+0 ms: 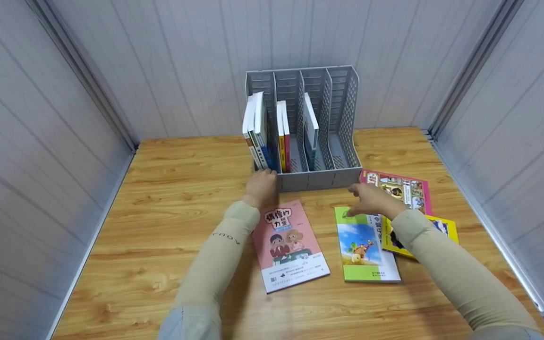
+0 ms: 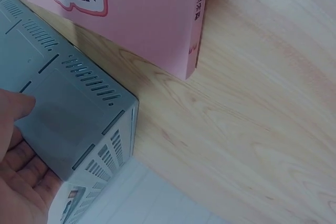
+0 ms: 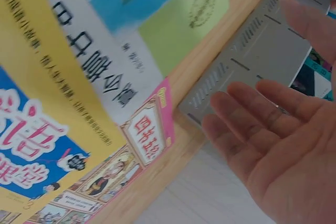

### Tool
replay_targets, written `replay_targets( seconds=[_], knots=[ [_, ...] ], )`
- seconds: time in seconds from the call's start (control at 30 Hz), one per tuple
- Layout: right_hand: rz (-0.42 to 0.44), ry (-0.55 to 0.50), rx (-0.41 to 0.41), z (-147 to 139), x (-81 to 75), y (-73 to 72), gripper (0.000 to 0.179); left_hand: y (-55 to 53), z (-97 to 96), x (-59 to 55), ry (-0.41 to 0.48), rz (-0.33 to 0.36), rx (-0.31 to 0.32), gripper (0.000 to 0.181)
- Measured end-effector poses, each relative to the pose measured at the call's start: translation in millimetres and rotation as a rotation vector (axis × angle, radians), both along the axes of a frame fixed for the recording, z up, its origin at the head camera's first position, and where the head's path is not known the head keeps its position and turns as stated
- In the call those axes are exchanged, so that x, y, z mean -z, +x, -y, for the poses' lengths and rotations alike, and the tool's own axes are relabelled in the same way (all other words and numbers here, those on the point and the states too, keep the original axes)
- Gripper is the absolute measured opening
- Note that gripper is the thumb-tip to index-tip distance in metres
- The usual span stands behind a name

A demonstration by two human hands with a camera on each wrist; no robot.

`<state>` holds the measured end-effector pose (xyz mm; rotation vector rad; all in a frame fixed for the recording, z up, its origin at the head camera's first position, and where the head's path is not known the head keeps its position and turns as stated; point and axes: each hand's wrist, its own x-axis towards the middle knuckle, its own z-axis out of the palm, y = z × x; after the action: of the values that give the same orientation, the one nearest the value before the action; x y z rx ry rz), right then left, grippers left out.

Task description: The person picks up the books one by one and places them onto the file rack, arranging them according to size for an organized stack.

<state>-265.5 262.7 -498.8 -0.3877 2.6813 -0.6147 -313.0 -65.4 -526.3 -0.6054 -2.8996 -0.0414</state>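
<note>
A grey four-slot file rack [image 1: 319,180] stands at the back of the wooden table. My left hand [image 1: 260,186] grips its front left edge; the left wrist view shows the thumb on the front panel and the fingers curled over the rim. My right hand [image 1: 376,199] hovers near the rack's front right corner, its fingers spread and holding nothing in the right wrist view. Beneath it lies a green-and-white book [image 1: 361,245], beside a yellow book [image 1: 444,226] and a pink-bordered comic book [image 1: 416,186]. A pink book [image 1: 288,236] lies flat below my left hand.
Several white-edged books [image 1: 259,123] lean in the rack's left slot. Two thin books [image 1: 283,137] stand in the second slot, and one book [image 1: 310,127] stands in the third. Pale panel walls [image 1: 196,61] enclose the table [image 1: 173,198] at the back and both sides.
</note>
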Motion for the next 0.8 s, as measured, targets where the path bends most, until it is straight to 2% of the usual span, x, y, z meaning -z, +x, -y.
replay_targets(
  seconds=[0.13, 0.27, 0.53, 0.8],
  knots=[
    [0.05, 0.067, -0.035, -8.3, 6.6, 0.1, 0.084, -0.2, -0.8, 0.4, -0.005, -0.001, -0.007, 0.029],
    [0.058, 0.11, -0.066, -11.9, 14.0, 0.1, 0.085, -0.2, -1.6, 1.9, -0.013, -0.014, -0.011, 0.026],
    [0.103, 0.166, -0.093, -8.6, 26.2, -1.1, 0.084, 0.5, -2.2, 1.8, -0.028, -0.014, -0.013, 0.024],
    [0.097, 0.174, -0.105, -8.3, 29.0, -3.5, 0.082, -0.5, -3.4, 3.2, -0.039, -0.014, -0.031, 0.024]
  ],
)
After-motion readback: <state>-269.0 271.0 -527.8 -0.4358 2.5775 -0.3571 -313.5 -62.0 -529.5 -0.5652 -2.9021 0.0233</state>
